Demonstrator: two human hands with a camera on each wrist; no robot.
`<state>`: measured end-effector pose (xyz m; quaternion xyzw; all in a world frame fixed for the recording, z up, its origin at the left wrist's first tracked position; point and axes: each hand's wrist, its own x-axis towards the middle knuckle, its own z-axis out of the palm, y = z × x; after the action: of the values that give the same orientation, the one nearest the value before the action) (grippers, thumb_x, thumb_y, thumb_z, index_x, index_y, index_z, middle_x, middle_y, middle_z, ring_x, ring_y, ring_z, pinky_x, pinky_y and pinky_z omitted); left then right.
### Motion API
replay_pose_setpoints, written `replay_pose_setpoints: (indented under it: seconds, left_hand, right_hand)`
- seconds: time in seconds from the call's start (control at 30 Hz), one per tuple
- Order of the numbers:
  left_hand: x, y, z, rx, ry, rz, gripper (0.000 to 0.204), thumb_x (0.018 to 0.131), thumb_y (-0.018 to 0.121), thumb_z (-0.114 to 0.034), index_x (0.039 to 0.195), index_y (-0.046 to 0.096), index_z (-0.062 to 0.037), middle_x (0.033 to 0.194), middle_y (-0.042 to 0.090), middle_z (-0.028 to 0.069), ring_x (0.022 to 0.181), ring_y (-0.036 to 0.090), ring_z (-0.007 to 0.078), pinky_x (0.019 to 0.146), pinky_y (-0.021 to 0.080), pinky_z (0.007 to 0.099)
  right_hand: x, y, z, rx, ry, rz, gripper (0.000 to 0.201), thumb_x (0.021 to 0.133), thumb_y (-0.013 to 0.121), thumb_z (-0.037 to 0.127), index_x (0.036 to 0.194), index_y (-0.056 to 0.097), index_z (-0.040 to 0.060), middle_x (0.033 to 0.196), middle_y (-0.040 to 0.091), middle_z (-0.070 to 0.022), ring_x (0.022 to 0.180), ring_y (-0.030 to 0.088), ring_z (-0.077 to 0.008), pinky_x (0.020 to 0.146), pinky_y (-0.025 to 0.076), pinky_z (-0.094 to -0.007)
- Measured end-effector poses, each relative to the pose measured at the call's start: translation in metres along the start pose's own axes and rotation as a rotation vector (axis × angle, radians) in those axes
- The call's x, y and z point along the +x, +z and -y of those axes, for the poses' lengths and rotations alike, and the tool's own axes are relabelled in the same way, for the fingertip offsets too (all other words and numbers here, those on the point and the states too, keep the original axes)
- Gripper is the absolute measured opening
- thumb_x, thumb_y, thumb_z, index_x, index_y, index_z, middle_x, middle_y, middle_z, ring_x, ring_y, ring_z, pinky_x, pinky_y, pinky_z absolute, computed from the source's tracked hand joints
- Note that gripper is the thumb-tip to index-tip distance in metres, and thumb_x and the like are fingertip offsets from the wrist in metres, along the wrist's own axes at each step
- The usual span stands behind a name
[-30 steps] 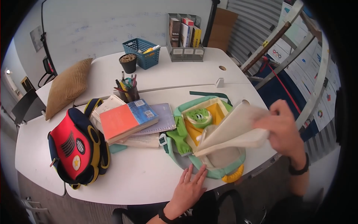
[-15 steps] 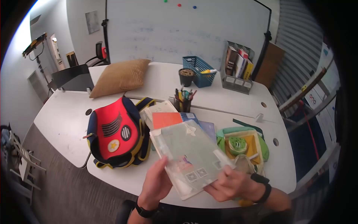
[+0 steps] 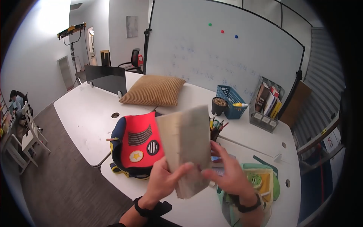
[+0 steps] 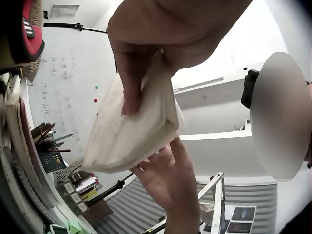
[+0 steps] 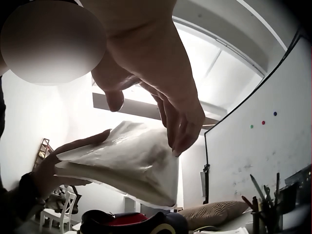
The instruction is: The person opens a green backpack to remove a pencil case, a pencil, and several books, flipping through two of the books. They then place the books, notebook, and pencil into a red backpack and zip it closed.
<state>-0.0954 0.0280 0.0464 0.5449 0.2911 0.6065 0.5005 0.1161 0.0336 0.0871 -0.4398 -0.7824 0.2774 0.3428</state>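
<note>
Both hands are at a pale book (image 3: 193,147) in a clear plastic cover, raised over the table's front half and partly fanned. My left hand (image 3: 162,179) grips its lower left part, thumb across the near face and fingers behind. At the right edge is my right hand (image 3: 230,176), fingers spread; in the right wrist view its fingertips touch the cover while the thumb stands apart. Left of the book stands a red and navy backpack (image 3: 138,123). Below my right forearm lies an open mint-green bag (image 3: 257,166) with a round green item (image 3: 255,179) inside.
A pen holder (image 3: 215,133) stands behind the book. Farther back are a brown cushion (image 3: 153,90), a potted plant (image 3: 218,108), a blue basket (image 3: 236,112) and a book rack (image 3: 262,119). More books (image 4: 22,126) lie stacked beside the backpack.
The right hand has brought the book out of the green bag area leftward. The left hand has risen from the table edge and taken hold of it. The head view has swung left.
</note>
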Motion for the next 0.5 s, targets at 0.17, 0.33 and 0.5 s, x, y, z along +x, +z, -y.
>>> replay_pose_setpoints:
  seconds: [0.17,0.33,0.5]
  left_hand:
    - [0.021,0.025,-0.006,0.384,0.153,0.017,0.028,0.102,0.059,-0.022,0.103,0.068,0.0049,0.075,0.072,0.0049,0.071,0.063,0.0040,0.062,0.051,0.0226]
    - [0.052,0.037,-0.007,0.155,-0.041,0.159,0.036,0.106,0.054,-0.028,0.109,0.069,0.0037,0.086,0.073,0.0058,0.077,0.065,0.0056,0.068,0.052,0.0229]
    - [0.072,0.046,0.003,-0.270,-0.089,0.219,0.037,0.107,0.050,-0.026,0.109,0.067,0.0055,0.096,0.072,0.0060,0.084,0.066,0.0065,0.073,0.053,0.0223]
  right_hand:
    - [0.002,0.015,-0.021,0.633,0.048,0.175,0.101,0.085,0.076,0.051,0.151,0.022,-0.0031,0.139,0.051,-0.0172,0.130,0.051,-0.0268,0.109,0.041,-0.0395]
    - [-0.011,-0.009,-0.011,0.835,0.136,0.138,0.084,0.084,0.079,0.036,0.144,0.037,-0.0055,0.133,0.056,-0.0152,0.123,0.056,-0.0234,0.104,0.045,-0.0360]
    - [-0.018,-0.031,-0.010,0.937,0.133,-0.149,0.068,0.081,0.072,0.016,0.138,0.044,-0.0068,0.128,0.060,-0.0164,0.117,0.060,-0.0247,0.101,0.048,-0.0355]
